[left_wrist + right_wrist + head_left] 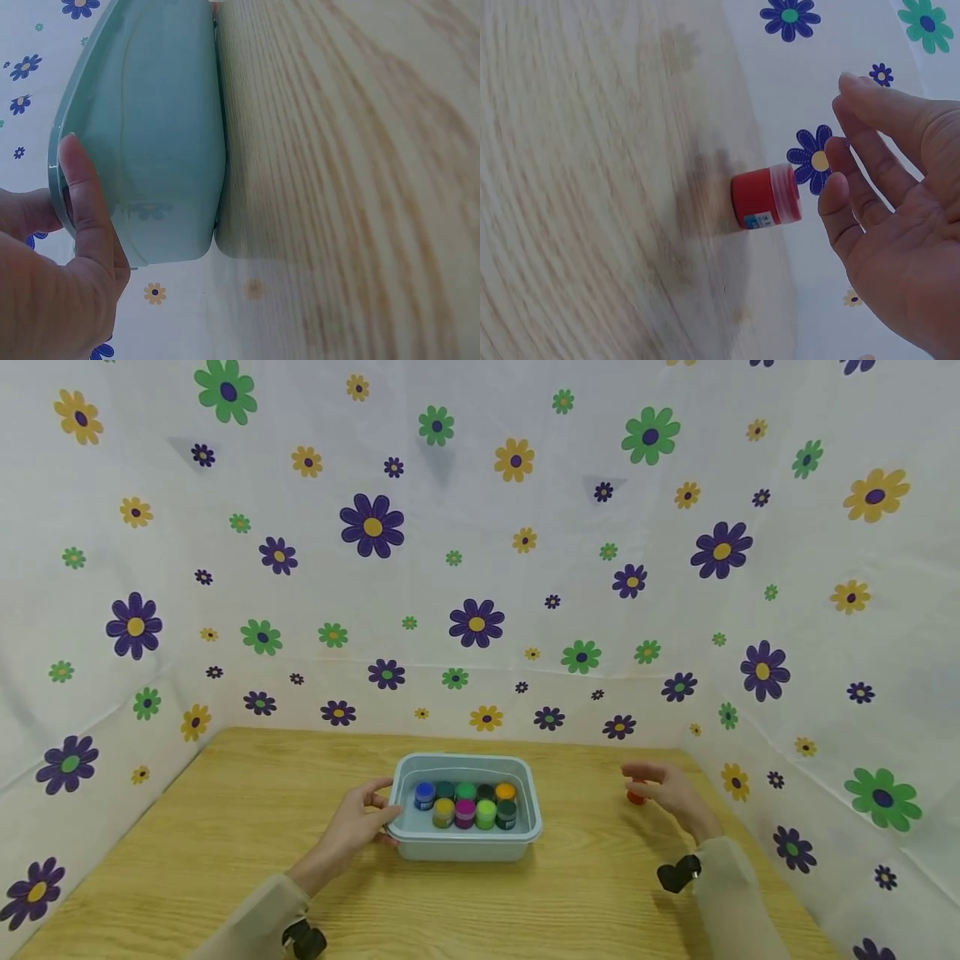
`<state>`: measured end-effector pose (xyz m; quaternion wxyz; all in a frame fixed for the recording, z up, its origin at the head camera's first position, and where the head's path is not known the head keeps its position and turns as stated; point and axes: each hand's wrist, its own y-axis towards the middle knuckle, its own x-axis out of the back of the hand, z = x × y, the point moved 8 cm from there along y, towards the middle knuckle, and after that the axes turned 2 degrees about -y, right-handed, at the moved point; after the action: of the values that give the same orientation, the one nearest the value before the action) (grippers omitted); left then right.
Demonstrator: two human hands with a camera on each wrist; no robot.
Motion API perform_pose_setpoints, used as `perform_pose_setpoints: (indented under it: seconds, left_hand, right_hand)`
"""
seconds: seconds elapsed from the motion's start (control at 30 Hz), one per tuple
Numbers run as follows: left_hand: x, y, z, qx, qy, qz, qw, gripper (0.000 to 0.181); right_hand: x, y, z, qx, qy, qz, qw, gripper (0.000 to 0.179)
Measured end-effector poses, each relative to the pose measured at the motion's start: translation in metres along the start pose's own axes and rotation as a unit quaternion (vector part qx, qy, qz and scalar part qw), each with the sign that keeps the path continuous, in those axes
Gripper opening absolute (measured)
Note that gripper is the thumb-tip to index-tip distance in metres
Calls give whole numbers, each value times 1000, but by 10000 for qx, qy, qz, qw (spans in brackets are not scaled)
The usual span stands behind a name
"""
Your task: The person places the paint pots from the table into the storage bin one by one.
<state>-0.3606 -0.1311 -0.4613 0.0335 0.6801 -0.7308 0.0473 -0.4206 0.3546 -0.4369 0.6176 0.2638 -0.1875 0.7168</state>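
A light blue plastic box (465, 850) stands on the table, and my left hand (356, 817) pinches its left rim between thumb and fingers. In the left wrist view the fingers (91, 214) lie against the box's outer wall (169, 142). Inside the box sit several small paint jars, among them a blue jar (424, 795), a magenta jar (465, 813) and an orange jar (506, 793). To the right, a red paint jar (761, 198) with a clear-edged lid stands upright on the table. My right hand (670, 789) hovers over it, fingers loosely bent, apart from the jar.
The wooden table (585, 877) extends around the box and the red jar. White cloth with printed flowers (480, 468) encloses the table at the back and on both sides. A small black device (678, 873) is strapped to each wrist.
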Motion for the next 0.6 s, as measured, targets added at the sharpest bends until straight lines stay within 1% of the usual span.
perform_pose_setpoints:
  seconds: [0.1, 0.23, 0.43, 0.6]
  left_hand:
    - [1, 0, 1, 4, 2, -12, 10000, 55]
    - [1, 0, 2, -7, 5, -29, 10000, 55]
    - [1, 1, 4, -14, 53, -61, 10000, 55]
    - [1, 0, 1, -17, 28, -45, 10000, 55]
  right_hand:
    - [1, 0, -4, 9, -205, -74, 9998, 41]
    - [-1, 0, -8, -16, -334, -92, 9994, 42]
    - [-3, -3, -11, 5, -323, 22, 9995, 45]
    - [-1, -3, -13, 74, -300, 49, 9995, 46]
